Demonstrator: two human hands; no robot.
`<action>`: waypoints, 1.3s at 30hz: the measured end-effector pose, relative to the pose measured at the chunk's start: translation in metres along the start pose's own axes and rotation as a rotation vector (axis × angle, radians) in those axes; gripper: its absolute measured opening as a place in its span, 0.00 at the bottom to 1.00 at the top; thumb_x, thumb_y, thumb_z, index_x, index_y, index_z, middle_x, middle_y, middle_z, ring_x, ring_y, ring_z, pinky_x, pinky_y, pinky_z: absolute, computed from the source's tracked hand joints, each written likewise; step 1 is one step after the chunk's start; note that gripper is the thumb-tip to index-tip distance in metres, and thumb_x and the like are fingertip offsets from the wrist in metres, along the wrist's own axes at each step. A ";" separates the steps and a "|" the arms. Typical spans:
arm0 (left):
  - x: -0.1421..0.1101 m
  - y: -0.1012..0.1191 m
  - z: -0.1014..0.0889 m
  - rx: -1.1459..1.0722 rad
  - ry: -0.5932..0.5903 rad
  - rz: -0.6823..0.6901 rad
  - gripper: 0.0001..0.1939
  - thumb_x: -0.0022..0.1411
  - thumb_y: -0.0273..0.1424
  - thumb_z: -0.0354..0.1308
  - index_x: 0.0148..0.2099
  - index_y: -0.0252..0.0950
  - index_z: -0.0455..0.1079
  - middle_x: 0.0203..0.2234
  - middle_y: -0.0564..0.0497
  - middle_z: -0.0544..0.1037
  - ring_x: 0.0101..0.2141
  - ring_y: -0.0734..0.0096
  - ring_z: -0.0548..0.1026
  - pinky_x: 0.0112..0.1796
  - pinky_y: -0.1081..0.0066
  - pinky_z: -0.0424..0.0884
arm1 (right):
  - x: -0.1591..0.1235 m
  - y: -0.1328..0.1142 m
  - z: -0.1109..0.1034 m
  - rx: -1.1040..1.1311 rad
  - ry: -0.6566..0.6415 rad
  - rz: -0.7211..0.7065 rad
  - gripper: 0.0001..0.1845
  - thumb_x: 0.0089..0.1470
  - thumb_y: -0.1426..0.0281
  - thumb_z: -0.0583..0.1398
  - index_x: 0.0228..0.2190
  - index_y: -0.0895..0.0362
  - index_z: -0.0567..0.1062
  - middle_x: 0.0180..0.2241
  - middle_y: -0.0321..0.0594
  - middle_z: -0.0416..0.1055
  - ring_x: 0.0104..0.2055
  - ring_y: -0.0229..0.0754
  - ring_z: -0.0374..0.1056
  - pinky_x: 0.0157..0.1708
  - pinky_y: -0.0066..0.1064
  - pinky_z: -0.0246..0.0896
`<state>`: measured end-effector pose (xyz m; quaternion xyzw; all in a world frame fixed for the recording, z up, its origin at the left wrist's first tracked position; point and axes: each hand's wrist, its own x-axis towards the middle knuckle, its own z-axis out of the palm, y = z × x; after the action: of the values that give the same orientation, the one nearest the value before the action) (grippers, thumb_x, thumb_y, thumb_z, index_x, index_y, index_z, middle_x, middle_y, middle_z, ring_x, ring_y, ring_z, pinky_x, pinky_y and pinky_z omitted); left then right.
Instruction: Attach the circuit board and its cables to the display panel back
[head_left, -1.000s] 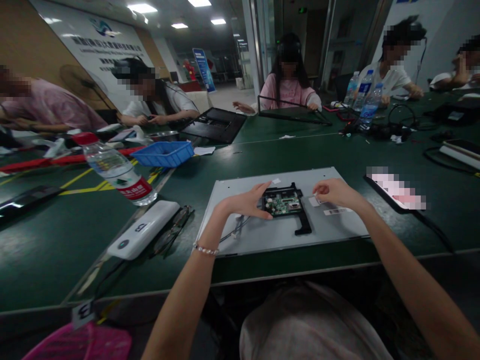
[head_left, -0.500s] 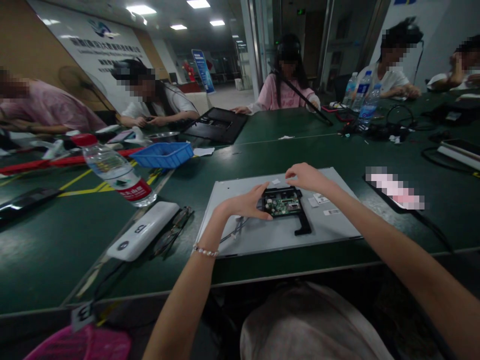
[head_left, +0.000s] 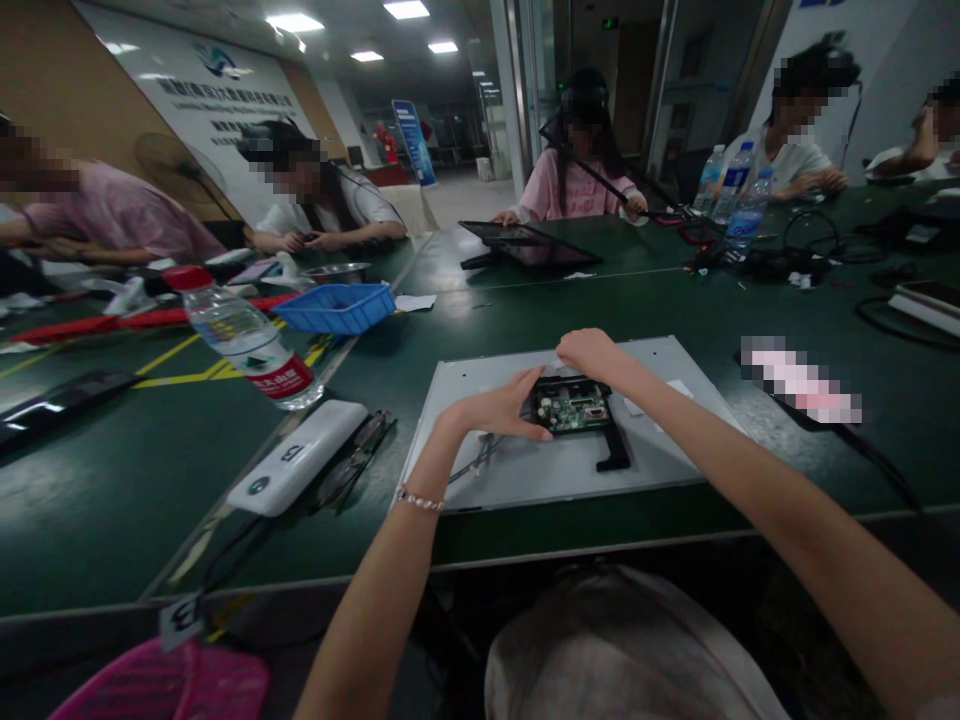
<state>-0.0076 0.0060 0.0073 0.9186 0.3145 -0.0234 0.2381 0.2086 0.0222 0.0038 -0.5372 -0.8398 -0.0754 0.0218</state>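
Note:
A grey metal panel (head_left: 517, 485) lies flat on the green table in front of me. On it sits a black plastic frame (head_left: 616, 450) holding a green circuit board (head_left: 574, 408). My left hand (head_left: 502, 405) grips the frame's left end, thumb at the near side and fingers at the far side. Thin cables (head_left: 480, 458) run out beneath that wrist. At the frame's far edge is my right hand (head_left: 591, 352), its fingers curled together beside a small pale scrap; whether they pinch it is hidden. White labels (head_left: 679, 390) show partly behind my right forearm.
To the left stand a water bottle (head_left: 251, 345), a white power bank (head_left: 296, 458), glasses (head_left: 356, 465) and a blue tray (head_left: 337, 308). A phone (head_left: 802, 385) with a cable lies right. Across the table, a co-worker (head_left: 577, 180) touches a black screen (head_left: 532, 243). Other people sit around.
My right hand has shifted left and down toward the frame's far edge, its fingers closing. My left hand keeps its place on the frame. The co-worker's black panel across the table has been turned over.

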 end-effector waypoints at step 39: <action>0.002 -0.002 0.002 -0.072 0.033 0.078 0.62 0.46 0.52 0.64 0.69 0.31 0.31 0.66 0.35 0.44 0.64 0.44 0.46 0.62 0.52 0.47 | -0.014 -0.001 0.019 0.449 0.184 -0.050 0.12 0.56 0.73 0.57 0.39 0.55 0.80 0.37 0.42 0.78 0.38 0.42 0.72 0.39 0.28 0.59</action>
<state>-0.0073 0.0080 0.0042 0.9213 0.2828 0.0124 0.2667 0.2146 0.0120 -0.0165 -0.4890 -0.8429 0.0637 0.2153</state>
